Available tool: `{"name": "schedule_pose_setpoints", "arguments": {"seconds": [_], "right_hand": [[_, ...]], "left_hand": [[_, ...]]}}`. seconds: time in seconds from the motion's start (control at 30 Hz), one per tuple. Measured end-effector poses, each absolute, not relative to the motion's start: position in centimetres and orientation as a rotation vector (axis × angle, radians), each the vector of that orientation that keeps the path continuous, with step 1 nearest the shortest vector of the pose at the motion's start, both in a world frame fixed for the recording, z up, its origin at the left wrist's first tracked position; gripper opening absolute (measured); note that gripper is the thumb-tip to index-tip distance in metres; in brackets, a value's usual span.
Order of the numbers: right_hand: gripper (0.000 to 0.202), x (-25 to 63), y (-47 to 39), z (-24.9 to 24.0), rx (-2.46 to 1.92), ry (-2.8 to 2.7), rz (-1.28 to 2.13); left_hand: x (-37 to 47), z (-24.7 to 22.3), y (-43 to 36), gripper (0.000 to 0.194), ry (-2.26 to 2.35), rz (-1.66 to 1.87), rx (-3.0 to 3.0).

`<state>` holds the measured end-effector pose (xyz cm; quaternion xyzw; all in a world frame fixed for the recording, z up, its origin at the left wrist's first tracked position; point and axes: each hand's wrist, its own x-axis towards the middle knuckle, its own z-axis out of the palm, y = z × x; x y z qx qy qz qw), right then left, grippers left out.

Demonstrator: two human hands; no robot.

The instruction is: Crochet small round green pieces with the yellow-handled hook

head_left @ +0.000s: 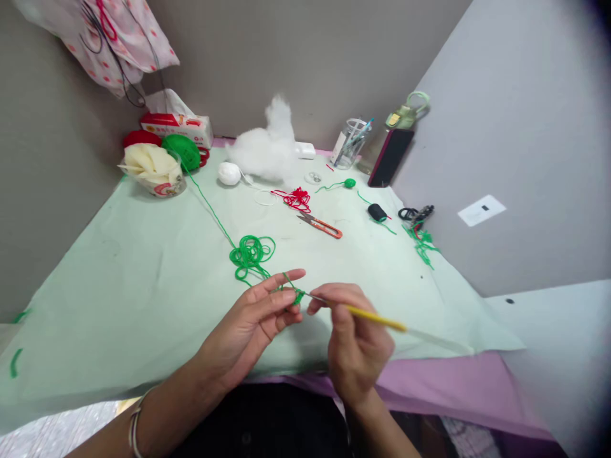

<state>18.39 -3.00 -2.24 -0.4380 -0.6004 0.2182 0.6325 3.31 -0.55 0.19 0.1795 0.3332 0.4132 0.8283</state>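
My left hand [265,312] pinches a small green crochet piece [298,297] between thumb and fingers, with green yarn running over its raised index finger. My right hand [356,337] grips a crochet hook [372,316] with a yellow handle. The hook's thin metal tip meets the right side of the green piece; whether it sits inside a loop is too small to tell. Loose coils of green yarn [251,252] lie just beyond my left hand. From them a strand leads back to a green yarn ball [181,151] at the far left.
Orange-handled thread snips [324,227] lie mid-table near tangled red yarn [298,200]. White stuffing [265,149], a tissue box [188,130] and a tub [165,184] stand behind. On the right are a glass jar [352,146], a phone [391,158], a black spool [377,212] and green scraps [422,247].
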Motion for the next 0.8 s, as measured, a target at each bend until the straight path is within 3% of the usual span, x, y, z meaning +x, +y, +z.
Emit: {"name": "schedule_pose_setpoints", "arguments": {"seconds": [0.07,0.13,0.27,0.33,0.53,0.8], "right_hand": [[0.025,18.3,-2.8,-2.1,-0.954,-1.202,0.746],[0.023,18.3,-2.8,-2.2,-0.966,-1.233,0.762],[0.032,18.2,-3.3,-2.8,-1.035,-1.610,0.223],[0.035,18.3,-3.4,-2.9,-1.011,-1.623,0.164],[0.023,18.7,-2.8,-1.8,-0.920,-1.143,0.744],[0.019,18.7,-2.2,-1.8,-0.891,-1.121,0.957]], "left_hand": [[3.4,0.2,-0.5,0.037,0.731,0.920,0.421],[3.6,0.1,-0.7,0.041,0.760,0.983,0.494],[3.9,0.1,-0.9,0.040,0.735,0.985,0.504],[3.7,0.1,-0.8,0.036,0.706,0.925,0.428],[3.2,0.1,-0.4,0.025,0.752,0.975,0.461],[3.3,0.3,-0.6,0.032,0.751,0.929,0.601]]}}
